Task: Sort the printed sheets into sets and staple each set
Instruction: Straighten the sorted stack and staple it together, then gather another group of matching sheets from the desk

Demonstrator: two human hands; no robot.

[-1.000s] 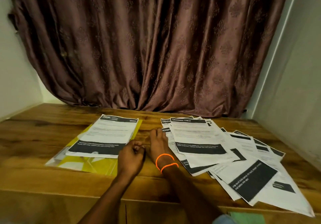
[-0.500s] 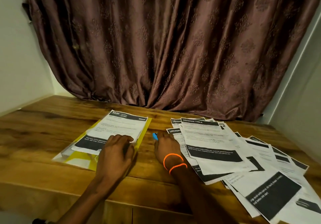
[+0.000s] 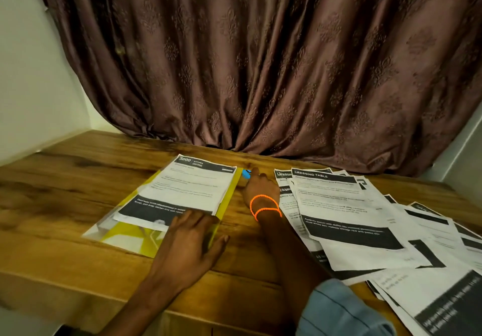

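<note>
Left hand [image 3: 190,239] flat, fingers spread, pressing the lower corner of a white printed sheet set [image 3: 182,192] on a yellow plastic folder [image 3: 125,236], right hand [image 3: 260,187] stretched forward – fingertips at a small blue object [image 3: 246,173], grip unclear – loose printed sheets [image 3: 365,218] fanned to the right on the wooden table [image 3: 65,192].

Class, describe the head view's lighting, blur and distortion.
Head view: dim, warm light; wide-angle bending at the edges curves the curtain; headings on the right sheets are readable while small print blurs; the left hand looks soft.
</note>
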